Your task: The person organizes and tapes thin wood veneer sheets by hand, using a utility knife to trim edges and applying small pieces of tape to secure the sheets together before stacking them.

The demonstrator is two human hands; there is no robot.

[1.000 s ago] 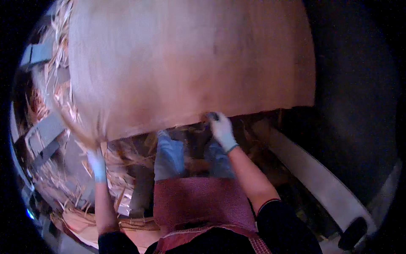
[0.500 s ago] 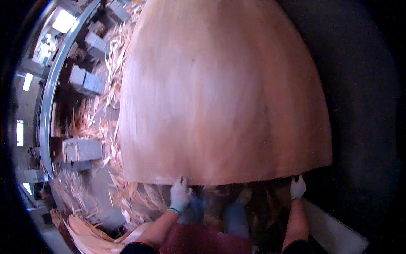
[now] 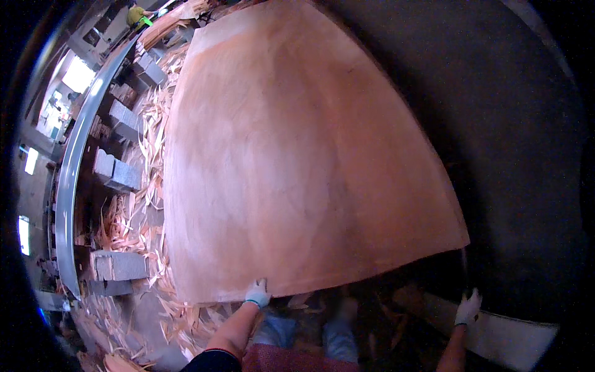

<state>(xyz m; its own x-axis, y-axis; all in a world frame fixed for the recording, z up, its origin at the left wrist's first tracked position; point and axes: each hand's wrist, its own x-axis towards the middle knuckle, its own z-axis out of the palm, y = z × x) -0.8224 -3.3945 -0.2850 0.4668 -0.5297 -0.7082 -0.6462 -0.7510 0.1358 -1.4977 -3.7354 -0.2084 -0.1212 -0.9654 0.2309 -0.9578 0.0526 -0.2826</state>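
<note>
A large reddish-brown sheet of wood veneer (image 3: 297, 161) fills the middle of the view on top of a stack. At its near edge, left of centre, my white-gloved left hand (image 3: 258, 294) grips the rim. My right hand (image 3: 469, 307), also gloved, is off the sheet, below and apart from the near right corner. A thin, faint strip stretches from that corner down to the fingers of my right hand, which look closed around it. Its far details are lost in the dark.
Veneer scraps (image 3: 152, 142) litter the floor on the left, beside grey blocks (image 3: 118, 265) and a long metal rail (image 3: 69, 186). A pale flat board (image 3: 514, 338) lies at lower right. A person in a yellow top (image 3: 136, 15) is at the far left.
My right hand has left the sheet's near edge and moved right and down. The sheet appears lower left and turned in view, with my left hand still at its edge.
</note>
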